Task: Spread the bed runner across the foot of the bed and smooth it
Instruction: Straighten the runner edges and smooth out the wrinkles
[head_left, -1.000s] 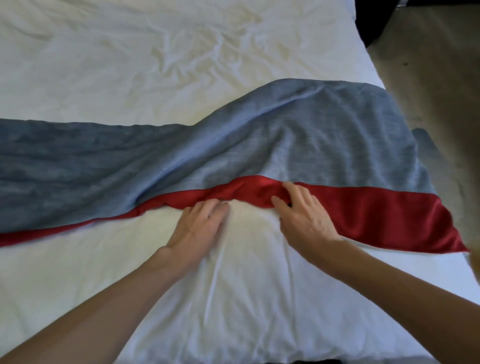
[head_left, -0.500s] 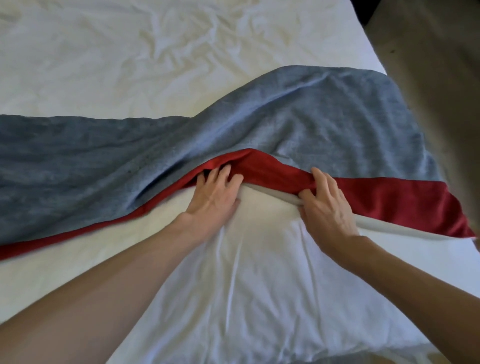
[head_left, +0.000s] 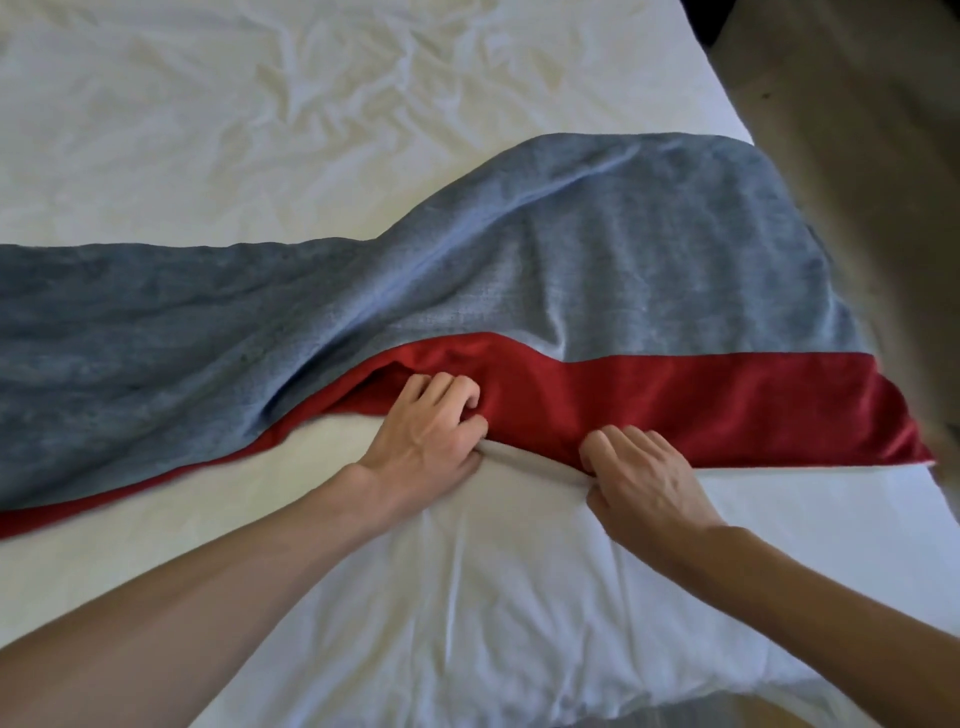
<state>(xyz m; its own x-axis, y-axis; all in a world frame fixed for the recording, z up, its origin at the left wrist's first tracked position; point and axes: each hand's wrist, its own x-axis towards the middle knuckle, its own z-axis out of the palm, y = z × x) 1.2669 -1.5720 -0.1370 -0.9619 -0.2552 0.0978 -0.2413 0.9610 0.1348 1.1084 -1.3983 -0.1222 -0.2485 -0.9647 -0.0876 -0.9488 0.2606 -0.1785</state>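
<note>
Both hands are gripping the red border of the runner on the bed.

The runner (head_left: 597, 249), grey-blue with a red border (head_left: 701, 400) along its near side, is lying across the white sheet (head_left: 260, 130) from the left edge of view to the bed's right side, where its end is hanging over. It is sitting unevenly: the right part is bulging farther up the bed, and folds are running through the middle. The left hand (head_left: 426, 436) is curling its fingers into the border, bunching the cloth. The right hand (head_left: 639, 478), just beside it, is pinching the border's near hem between thumb and fingers. Tan floor (head_left: 857, 130) is showing at right.
</note>
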